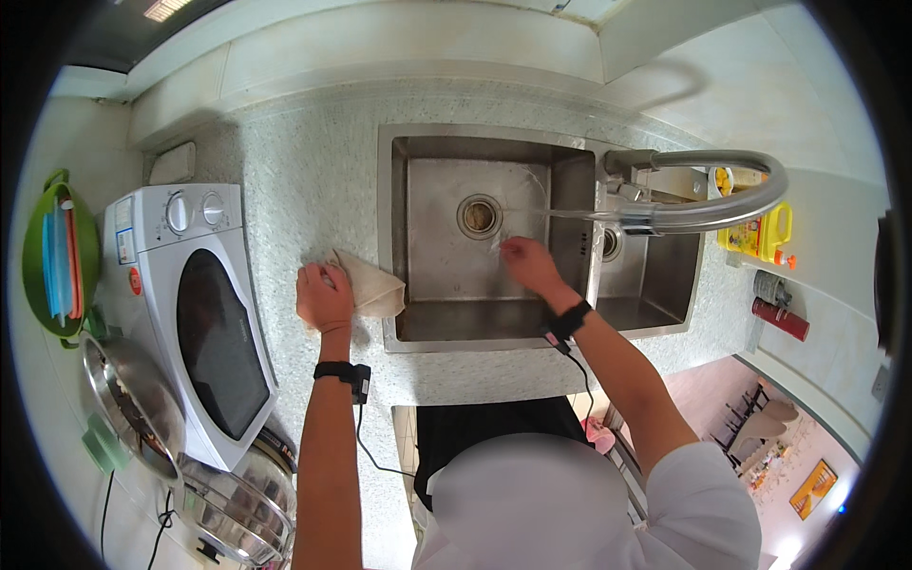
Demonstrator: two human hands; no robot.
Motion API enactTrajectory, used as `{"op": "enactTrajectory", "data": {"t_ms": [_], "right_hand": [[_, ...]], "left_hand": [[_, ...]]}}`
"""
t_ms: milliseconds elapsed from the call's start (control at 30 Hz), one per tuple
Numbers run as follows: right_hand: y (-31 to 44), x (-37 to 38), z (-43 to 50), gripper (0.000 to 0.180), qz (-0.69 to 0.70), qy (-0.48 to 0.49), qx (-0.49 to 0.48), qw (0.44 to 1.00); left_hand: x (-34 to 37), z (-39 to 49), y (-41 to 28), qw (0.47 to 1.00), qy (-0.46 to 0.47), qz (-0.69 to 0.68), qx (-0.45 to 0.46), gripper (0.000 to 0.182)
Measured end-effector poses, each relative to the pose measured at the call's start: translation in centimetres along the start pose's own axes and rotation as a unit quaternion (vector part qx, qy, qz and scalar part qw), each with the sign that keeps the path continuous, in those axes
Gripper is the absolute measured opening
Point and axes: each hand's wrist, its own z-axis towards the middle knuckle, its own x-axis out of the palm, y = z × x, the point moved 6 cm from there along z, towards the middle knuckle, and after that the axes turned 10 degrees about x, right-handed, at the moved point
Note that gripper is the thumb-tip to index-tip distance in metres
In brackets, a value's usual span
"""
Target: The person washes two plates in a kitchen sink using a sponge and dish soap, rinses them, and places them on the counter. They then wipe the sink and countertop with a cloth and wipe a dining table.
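Note:
On the speckled countertop left of the sink, my left hand [325,296] is closed on a beige cloth [372,286], whose loose end reaches the rim of the steel sink [385,214]. My right hand [526,265] is inside the large basin, below and right of the drain [479,216], with its fingers curled; nothing can be made out in it. A curved metal faucet [712,217] points left over the basin, and water runs from its spout towards the drain, passing above my right hand.
A white microwave [206,320] stands at the left, beside a green basket [78,263] and metal pans [135,406]. A smaller basin [641,285] adjoins on the right. Beyond it are a yellow jug [762,231] and a red can [780,319]. Black cables hang from both wristbands.

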Motion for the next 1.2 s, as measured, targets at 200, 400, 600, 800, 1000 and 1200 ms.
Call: {"op": "enactTrajectory", "data": {"t_ms": [200,400,600,800,1000,1200], "right_hand": [[0.5,-11.6,-3.0,0.031,0.069,0.07,0.086,0.991],[7.6,-25.2,-15.0,0.03,-0.144,0.343,-0.053,0.927],[8.3,-31.9,-18.0,0.035,-0.302,0.618,-0.03,0.725],[11.4,-15.0,-4.1,0.058,-0.164,0.319,-0.173,0.917],[9.1,-10.6,1.9,0.046,-0.06,-0.076,-0.079,0.992],[9.2,-13.3,1.6,0.041,0.012,-0.104,-0.166,0.981]], "left_hand": [[5.3,0.8,-5.3,0.962,0.141,-0.224,-0.07,0.038],[0.9,-0.7,-17.0,0.766,0.538,-0.318,0.15,0.049],[-11.2,0.5,-18.1,0.487,0.765,-0.418,-0.044,0.06],[2.1,3.0,-28.7,0.454,0.504,-0.675,-0.289,0.036],[11.4,3.4,-32.9,0.562,0.361,-0.728,-0.154,0.028],[13.6,1.5,-28.2,0.811,0.228,-0.532,-0.086,0.037]]}}
